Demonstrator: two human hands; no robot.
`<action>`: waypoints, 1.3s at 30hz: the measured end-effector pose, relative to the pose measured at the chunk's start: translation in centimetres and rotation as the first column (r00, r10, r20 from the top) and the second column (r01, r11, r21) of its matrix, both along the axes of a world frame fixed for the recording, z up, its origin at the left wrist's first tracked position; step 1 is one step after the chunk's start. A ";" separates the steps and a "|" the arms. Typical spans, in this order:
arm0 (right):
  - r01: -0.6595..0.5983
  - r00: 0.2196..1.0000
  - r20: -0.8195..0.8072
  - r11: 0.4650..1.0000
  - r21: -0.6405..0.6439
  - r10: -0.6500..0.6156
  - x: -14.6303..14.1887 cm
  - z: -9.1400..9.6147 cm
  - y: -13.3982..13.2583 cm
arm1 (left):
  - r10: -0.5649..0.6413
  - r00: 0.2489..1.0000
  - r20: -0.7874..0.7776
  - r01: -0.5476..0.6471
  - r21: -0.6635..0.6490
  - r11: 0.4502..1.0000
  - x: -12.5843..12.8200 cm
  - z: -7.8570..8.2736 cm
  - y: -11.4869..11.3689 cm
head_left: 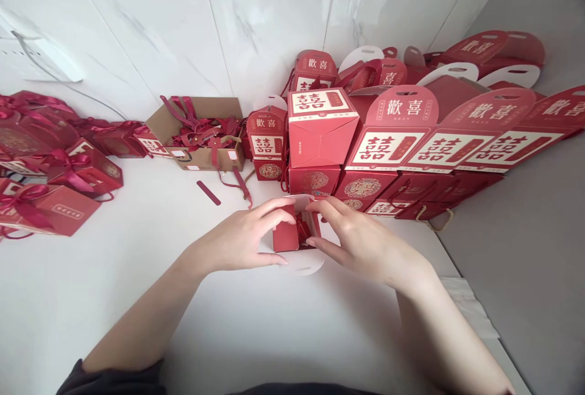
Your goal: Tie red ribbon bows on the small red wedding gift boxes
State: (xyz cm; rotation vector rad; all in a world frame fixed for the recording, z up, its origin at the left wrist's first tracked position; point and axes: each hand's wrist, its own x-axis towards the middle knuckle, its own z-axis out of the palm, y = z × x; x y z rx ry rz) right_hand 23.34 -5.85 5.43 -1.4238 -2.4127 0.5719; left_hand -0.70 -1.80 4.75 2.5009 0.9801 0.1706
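Dark sleeve [119, 378] is closest, and past it two bare arms reach over the white table [237, 328] to a little red gift box [286, 238]. It sits in the middle of the table, top open, with red bits [301, 230] inside that I can't make out. The left hand [235, 239] holds it, thumb on one side and fingers on the other, spread wide, probably so it won't slide. The right hand [365, 239] is half open at the other edge, thumb and fingers apart; I can't tell if it pinches anything. Behind the hands, a cardboard box [214, 161] full of red straps [212, 133] stands near, maybe so they are easy to grab. Red handle boxes [388, 145] are stacked on the right, likely to save room, and boxes with bows [68, 206] crowd the left. The handle boxes say 歡喜, which means joy, above a big 囍, the double happiness sign. Small white labels [233, 155] on the cardboard box are too tiny to read, and I see no brand name I can read.
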 end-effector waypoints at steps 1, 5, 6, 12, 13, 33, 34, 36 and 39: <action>-0.017 1.000 -0.009 1.000 -0.012 0.017 0.0 0.0 0.1 | 0.007 1.000 0.006 -0.007 -0.003 1.000 0.0 0.0 0.0; -0.094 0.996 -0.008 0.986 -0.134 0.094 0.0 0.1 0.3 | 0.009 0.999 0.049 -0.009 -0.004 1.000 0.0 -0.1 0.2; -0.125 0.992 -0.012 0.978 -0.170 0.124 0.1 0.1 0.4 | 0.020 0.998 0.064 -0.021 0.005 1.000 -0.1 -0.1 0.2; -0.218 0.976 -0.027 0.953 -0.210 0.217 0.2 -0.4 1.0 | 0.085 0.988 0.127 -0.094 0.072 0.993 -0.3 -0.1 0.7; -0.193 0.981 -0.031 0.962 -0.196 0.190 0.2 -0.6 1.2 | 0.064 0.992 0.104 -0.070 0.053 0.996 -0.4 -0.2 0.8; -0.126 0.983 -0.150 0.983 -0.137 0.105 -0.9 -2.0 1.2 | 0.656 0.721 0.224 -0.689 0.335 0.642 -10.6 -3.5 9.1; -0.116 0.984 -0.150 0.985 -0.130 0.097 -0.6 -1.8 1.2 | 0.683 0.691 0.237 -0.718 0.333 0.611 -12.1 -4.0 10.3; -0.098 0.985 -0.151 0.988 -0.118 0.080 -0.1 -1.4 1.2 | 0.711 0.622 0.328 -0.780 0.341 0.525 -14.5 -4.6 12.4; -0.068 0.985 -0.163 0.993 -0.091 0.053 0.6 -1.0 1.4 | 0.756 0.500 0.422 -0.858 0.358 0.368 -16.4 -3.9 14.8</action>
